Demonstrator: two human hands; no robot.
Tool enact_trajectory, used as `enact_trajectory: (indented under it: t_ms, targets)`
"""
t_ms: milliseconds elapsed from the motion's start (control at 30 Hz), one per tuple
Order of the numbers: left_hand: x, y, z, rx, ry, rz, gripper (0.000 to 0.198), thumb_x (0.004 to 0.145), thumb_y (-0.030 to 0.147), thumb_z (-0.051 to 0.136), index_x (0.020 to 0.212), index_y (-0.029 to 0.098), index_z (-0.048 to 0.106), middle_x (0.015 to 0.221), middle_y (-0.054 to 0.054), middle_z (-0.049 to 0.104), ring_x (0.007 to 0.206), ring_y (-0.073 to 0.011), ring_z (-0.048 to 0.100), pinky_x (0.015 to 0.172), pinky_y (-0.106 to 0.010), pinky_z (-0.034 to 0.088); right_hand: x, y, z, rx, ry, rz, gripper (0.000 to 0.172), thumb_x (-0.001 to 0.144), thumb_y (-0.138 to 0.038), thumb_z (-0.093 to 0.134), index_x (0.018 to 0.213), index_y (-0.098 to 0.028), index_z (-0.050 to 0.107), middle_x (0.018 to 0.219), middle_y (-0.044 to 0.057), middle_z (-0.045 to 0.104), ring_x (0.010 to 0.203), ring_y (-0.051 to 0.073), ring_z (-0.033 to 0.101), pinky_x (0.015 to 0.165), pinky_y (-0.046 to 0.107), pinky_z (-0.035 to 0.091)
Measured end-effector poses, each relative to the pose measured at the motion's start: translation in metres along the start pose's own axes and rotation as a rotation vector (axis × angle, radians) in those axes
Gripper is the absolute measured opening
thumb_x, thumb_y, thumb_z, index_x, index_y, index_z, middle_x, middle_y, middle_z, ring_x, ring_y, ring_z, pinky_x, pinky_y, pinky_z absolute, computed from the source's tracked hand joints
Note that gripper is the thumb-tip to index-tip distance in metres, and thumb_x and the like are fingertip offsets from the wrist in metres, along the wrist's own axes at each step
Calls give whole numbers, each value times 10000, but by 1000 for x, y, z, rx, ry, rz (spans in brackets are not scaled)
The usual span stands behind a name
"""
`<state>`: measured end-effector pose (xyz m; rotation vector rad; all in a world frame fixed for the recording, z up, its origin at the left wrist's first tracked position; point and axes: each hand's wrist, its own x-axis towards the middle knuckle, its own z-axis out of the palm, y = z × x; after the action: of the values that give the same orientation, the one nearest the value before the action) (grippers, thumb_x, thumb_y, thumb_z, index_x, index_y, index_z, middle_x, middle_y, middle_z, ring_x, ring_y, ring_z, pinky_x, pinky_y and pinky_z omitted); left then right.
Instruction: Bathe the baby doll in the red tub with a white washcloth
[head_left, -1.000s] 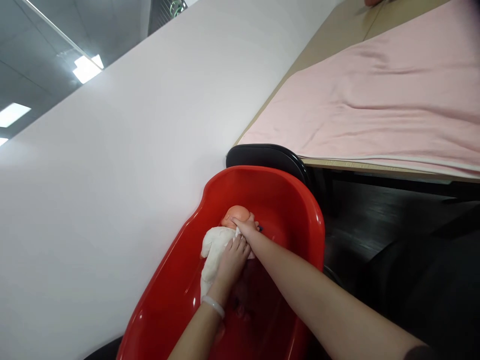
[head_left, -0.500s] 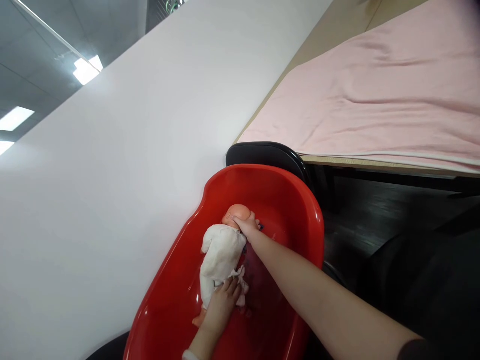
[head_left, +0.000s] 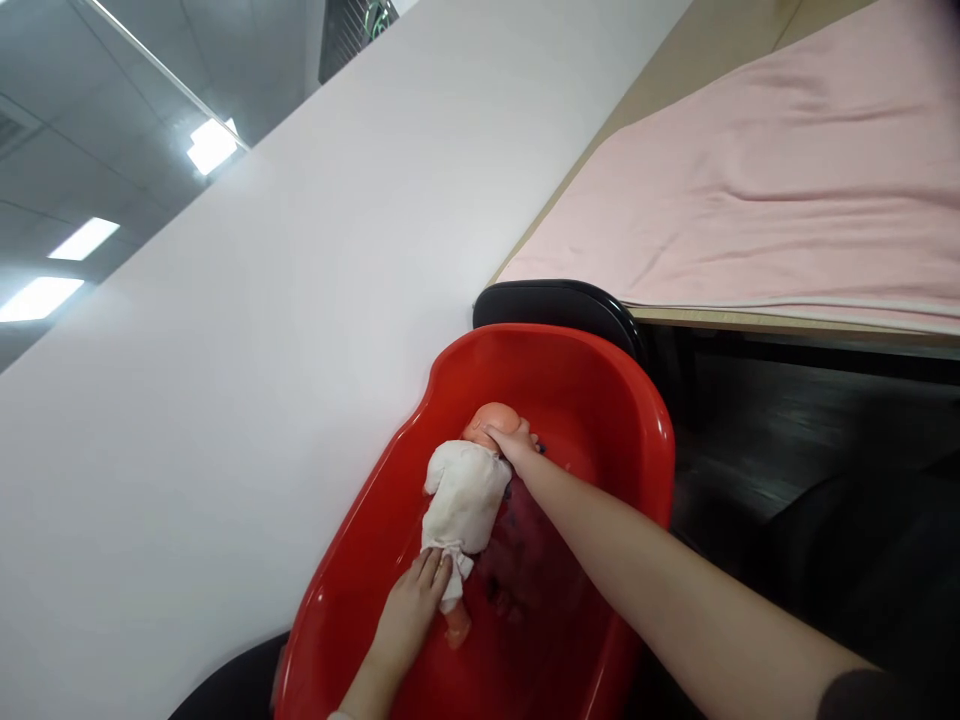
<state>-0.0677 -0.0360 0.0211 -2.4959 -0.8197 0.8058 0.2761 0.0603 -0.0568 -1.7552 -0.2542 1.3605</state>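
Red tub rim (head_left: 570,345) leaves room around a doll (head_left: 465,495), right hand (head_left: 514,445) and left hand (head_left: 409,610) resting open-gripped on it.

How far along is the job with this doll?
Midway, it seems. The white cloth on the doll looks wet. In hand: the right hand holds its head, the left hand presses the cloth near its legs. Left: the pink towel lies spread out.
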Motion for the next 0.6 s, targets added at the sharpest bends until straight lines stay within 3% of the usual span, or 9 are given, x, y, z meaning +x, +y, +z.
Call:
enact_trajectory:
  t_ms: [167, 367, 500, 600]
  targets:
    - [-6, 6, 8, -85, -120, -125, 693, 1025, -54, 528, 1656, 197, 669, 1741, -153, 634, 1615, -302, 618, 1312, -417, 573, 4, 1, 1, 15, -15, -3, 1159, 818, -769, 909, 1755, -273, 441, 1741, 230, 510, 1564, 433, 523, 1285, 485, 440]
    - [-21, 32, 3, -161, -290, -37, 675, 1046, -12, 553, 1658, 252, 663, 1719, -128, 665, 1607, -308, 630, 1302, -483, 591, 6, 3, 3, -8, -4, -8, 1151, 833, -802, 872, 1755, -278, 426, 1741, 233, 511, 1543, 416, 534, 1275, 469, 445]
    - [-20, 42, -4, -107, -258, 26, 702, 1038, -43, 534, 1650, 272, 670, 1678, -123, 704, 1568, -296, 670, 1266, -477, 629, 4, 3, 3, -21, -6, -9, 1153, 842, -807, 860, 1756, -260, 421, 1736, 241, 522, 1546, 424, 529, 1265, 471, 436]
    - [-7, 45, -5, -68, -208, 130, 699, 1033, 3, 589, 1695, 222, 628, 1755, -163, 615, 1640, -336, 593, 1314, -490, 588, 5, 3, 3, -24, -11, -5, 1152, 849, -810, 854, 1764, -264, 416, 1744, 242, 517, 1530, 420, 547, 1243, 478, 440]
